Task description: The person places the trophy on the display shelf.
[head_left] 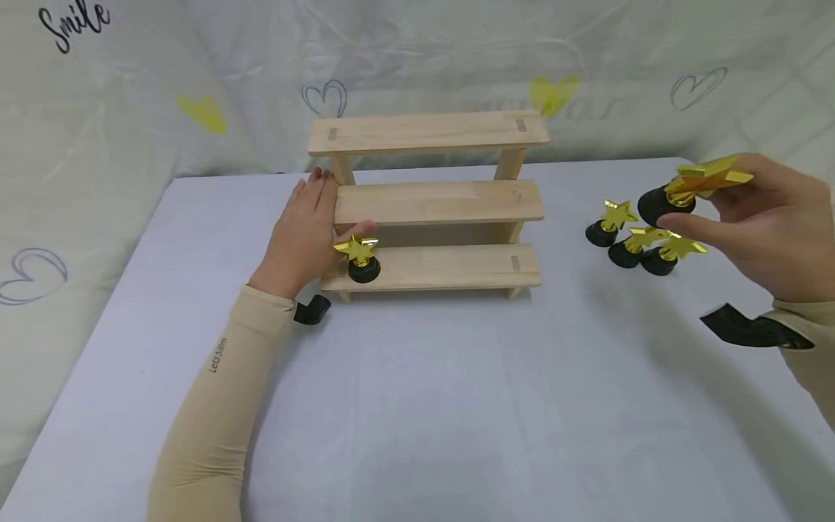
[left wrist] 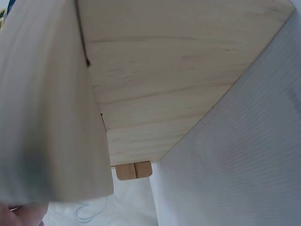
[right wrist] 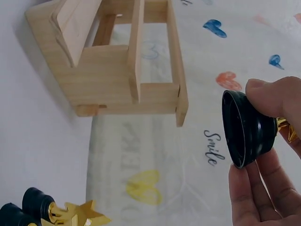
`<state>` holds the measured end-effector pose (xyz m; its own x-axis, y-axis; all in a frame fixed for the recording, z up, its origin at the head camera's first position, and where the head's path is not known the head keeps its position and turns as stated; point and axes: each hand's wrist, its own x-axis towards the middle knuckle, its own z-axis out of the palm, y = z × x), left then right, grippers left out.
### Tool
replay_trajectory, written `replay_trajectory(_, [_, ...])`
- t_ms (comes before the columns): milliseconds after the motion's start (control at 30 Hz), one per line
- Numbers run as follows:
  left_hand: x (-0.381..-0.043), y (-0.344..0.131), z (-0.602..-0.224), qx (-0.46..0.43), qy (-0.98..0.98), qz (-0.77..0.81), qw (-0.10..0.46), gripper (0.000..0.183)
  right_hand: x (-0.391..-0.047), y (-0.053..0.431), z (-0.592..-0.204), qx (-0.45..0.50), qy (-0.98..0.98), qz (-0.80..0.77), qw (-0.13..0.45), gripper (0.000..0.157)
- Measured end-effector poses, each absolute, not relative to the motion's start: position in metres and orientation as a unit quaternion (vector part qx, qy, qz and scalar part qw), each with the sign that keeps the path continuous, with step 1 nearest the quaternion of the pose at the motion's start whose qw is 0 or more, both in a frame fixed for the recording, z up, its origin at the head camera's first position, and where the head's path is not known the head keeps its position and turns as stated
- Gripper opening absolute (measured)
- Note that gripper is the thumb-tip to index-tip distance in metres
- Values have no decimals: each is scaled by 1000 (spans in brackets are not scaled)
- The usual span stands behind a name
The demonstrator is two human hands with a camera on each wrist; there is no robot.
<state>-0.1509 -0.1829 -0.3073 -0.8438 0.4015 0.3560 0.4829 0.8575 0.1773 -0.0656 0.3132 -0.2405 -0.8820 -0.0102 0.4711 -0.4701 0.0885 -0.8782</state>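
A three-tier wooden display shelf [head_left: 437,203] stands on the table. At its left end my left hand [head_left: 303,232] grips the side, fingers along the outside and thumb reaching across the front below the middle tier. One small gold star trophy [head_left: 362,259] with a black base sits at the left of the lowest tier, next to that thumb. To the right, my right hand [head_left: 776,217] pinches another star trophy [right wrist: 251,127] above the table, its black base tilted toward the shelf. Several matching star trophies [head_left: 662,257] stand grouped below and left of this hand.
A white cloth covers the table [head_left: 430,406]. Behind it hangs a pale sheet [head_left: 417,65] printed with hearts and words. The underside of a shelf board [left wrist: 174,70] fills much of the left wrist view.
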Motion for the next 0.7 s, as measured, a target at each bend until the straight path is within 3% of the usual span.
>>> replay_trajectory(700, [-150, -181, -307, -222, -955, -133, 148, 101, -71, 270, -254, 178, -682, 699, 119, 51])
